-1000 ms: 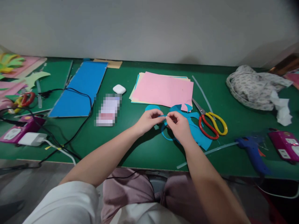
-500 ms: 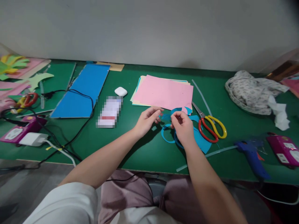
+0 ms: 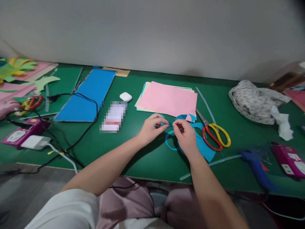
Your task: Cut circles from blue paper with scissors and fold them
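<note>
My left hand (image 3: pixel 154 128) and my right hand (image 3: pixel 185 133) meet over the front middle of the green table, each pinching a small blue paper piece (image 3: pixel 170 123) between thumb and fingertips. Much of that piece is hidden by the fingers. Under and beside my right hand lie blue paper cut-outs (image 3: pixel 205 148), including a thin curved strip (image 3: pixel 169 141). Scissors (image 3: pixel 215 135) with one red and one yellow handle rest just to the right. A stack of coloured paper (image 3: pixel 169 98), pink on top, lies behind my hands.
Left are a blurred phone (image 3: pixel 113 117), a white case (image 3: pixel 125 96), a blue board (image 3: pixel 87 95), cables and a magenta power strip (image 3: pixel 22 135). Right are a blue glue gun (image 3: pixel 257 168), glue sticks (image 3: pixel 206 103), crumpled cloth (image 3: pixel 254 101) and another magenta strip (image 3: pixel 289 159).
My left fingers have closed onto the blue piece, and my hands have come together at it. The camera view has shifted slightly.
</note>
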{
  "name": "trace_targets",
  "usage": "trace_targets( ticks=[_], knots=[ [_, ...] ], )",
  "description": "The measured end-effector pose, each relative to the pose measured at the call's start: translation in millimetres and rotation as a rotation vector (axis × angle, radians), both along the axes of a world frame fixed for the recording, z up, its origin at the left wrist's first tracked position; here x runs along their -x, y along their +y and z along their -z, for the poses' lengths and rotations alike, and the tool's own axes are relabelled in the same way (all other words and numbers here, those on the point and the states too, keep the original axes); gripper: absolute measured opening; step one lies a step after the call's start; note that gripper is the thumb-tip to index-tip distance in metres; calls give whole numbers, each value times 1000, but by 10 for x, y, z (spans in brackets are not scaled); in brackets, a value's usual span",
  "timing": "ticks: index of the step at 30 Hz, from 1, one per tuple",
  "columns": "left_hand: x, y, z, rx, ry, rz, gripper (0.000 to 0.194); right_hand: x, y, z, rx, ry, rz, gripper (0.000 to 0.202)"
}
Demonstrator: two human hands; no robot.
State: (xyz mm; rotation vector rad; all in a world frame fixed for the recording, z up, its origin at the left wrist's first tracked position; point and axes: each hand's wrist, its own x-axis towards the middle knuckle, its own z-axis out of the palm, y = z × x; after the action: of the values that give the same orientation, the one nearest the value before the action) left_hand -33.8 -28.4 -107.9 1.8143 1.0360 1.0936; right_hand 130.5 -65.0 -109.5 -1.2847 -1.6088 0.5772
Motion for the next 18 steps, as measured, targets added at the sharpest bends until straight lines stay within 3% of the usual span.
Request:
trace_targets(
  ticks=[11,18],
  knots=[
    [-25,-10,-21,95,-44,5,7,10,-2,-32,-65,-47,6,9],
    [-42,28,-11,368,-246,23,14,10,-11,-25,-63,-30,-23,20]
  ],
)
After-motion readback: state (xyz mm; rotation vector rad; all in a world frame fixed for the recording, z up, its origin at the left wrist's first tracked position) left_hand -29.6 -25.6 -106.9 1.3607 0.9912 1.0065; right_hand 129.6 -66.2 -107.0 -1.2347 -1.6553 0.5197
